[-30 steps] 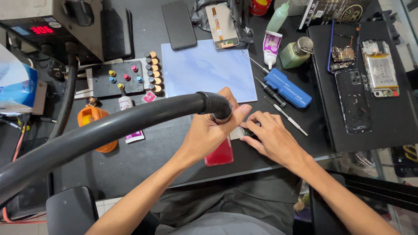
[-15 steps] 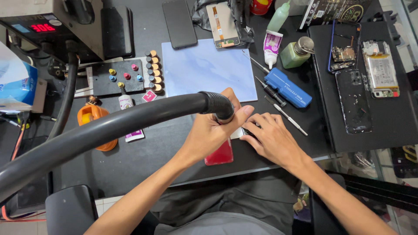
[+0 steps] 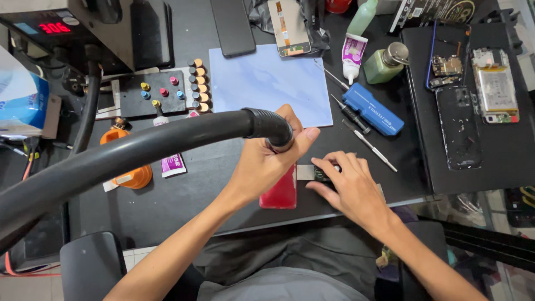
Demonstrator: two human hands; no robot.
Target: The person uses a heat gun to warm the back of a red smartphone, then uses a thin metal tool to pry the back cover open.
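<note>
Under the left hand (image 3: pixel 266 161), which is being closed around a black hose (image 3: pixel 167 147), a red phone (image 3: pixel 281 192) is being pressed by the right hand (image 3: pixel 348 187), fingers curled on its top end.

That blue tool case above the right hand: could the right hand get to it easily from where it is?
Probably yes. The right hand lies just below the blue tool case, with only two thin tools on the dark mat between. It is pressing a small black part, though.
</note>
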